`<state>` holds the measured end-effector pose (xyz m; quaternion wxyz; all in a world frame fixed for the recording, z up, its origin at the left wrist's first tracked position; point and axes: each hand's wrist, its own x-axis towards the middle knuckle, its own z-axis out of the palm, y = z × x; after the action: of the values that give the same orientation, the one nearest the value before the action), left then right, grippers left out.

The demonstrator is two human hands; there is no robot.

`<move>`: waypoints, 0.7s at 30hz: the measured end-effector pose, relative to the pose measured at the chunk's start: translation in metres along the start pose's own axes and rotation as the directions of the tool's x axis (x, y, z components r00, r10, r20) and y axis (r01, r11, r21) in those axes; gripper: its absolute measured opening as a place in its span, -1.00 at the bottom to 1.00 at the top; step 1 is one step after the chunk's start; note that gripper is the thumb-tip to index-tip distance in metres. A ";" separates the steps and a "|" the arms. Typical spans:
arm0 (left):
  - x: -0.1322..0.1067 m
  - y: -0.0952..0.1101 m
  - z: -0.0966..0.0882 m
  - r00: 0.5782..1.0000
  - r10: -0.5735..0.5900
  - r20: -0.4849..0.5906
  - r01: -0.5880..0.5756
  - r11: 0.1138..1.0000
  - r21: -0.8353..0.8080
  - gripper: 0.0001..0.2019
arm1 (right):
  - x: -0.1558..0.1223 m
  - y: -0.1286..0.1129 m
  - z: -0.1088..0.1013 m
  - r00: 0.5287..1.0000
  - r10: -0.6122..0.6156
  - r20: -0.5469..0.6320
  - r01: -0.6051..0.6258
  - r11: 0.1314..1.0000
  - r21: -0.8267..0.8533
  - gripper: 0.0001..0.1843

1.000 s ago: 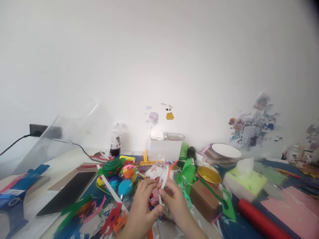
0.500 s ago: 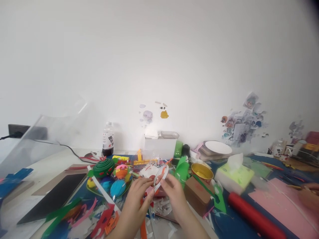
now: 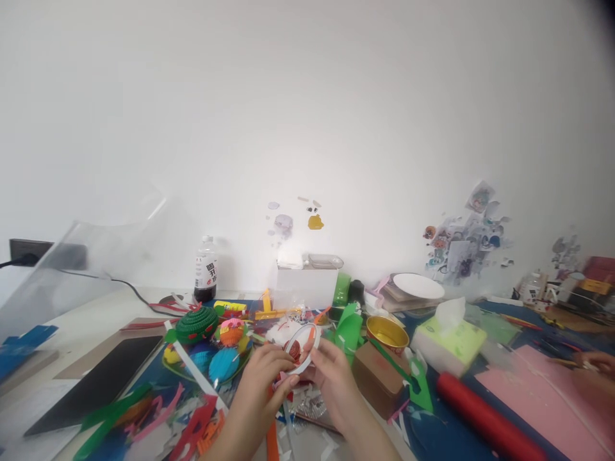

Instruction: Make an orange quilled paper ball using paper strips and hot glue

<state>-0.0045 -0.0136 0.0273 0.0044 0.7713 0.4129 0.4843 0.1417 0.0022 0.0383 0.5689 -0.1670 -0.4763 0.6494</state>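
A thin white ring, like a paper hoop or a narrow roll of tape, is held between my two hands above the cluttered table. My left hand pinches its lower left edge with thumb and fingers. On the other side, my right hand has its fingertips closed on the ring's right edge. An orange strip shows at the ring's upper right; whether it is attached is unclear. Through the opening a dark red round thing can be seen. Paper scraps and crinkled silvery film lie below my hands.
Left of my hands sits a plate of colourful crafted balls. To the right are a brown box, a gold tin, a tissue pack and a red roll. Another person's hand is at the far right.
The ring has turned so its opening faces me more, and it sits slightly lower. Both hands keep hold of it. The view has shifted slightly.
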 end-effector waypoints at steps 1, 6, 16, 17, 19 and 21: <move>0.000 -0.001 0.000 1.000 0.010 0.000 -0.010 1.000 -0.003 -0.94 | 0.000 -0.001 0.000 1.000 0.006 0.000 -0.006 1.000 0.026 -0.77; 0.002 -0.003 0.000 0.998 0.060 0.021 -0.060 0.998 -0.009 -0.93 | 0.000 -0.006 0.000 1.000 0.030 -0.007 -0.029 0.990 0.140 -0.79; -0.001 -0.007 0.006 0.995 0.097 0.029 -0.096 0.995 -0.028 -0.84 | 0.008 -0.004 -0.011 0.995 0.067 -0.077 -0.033 0.923 0.382 -0.91; -0.002 -0.008 0.008 0.995 0.098 0.011 -0.098 0.994 -0.039 -0.82 | 0.008 -0.003 -0.012 0.993 0.082 -0.086 -0.041 0.915 0.401 -0.90; -0.004 -0.010 0.012 0.994 0.107 -0.023 -0.108 0.993 -0.051 -0.78 | 0.009 -0.002 -0.014 0.989 0.111 -0.101 -0.057 0.900 0.431 -0.89; -0.005 -0.012 0.014 0.991 0.127 -0.039 -0.129 0.990 -0.055 -0.76 | 0.010 -0.002 -0.016 0.986 0.131 -0.107 -0.069 0.889 0.452 -0.88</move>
<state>-0.0027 -0.0032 0.0116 -0.0118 0.7871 0.3485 0.5088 0.1517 0.0177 0.0349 0.5886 -0.0994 -0.2657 0.7570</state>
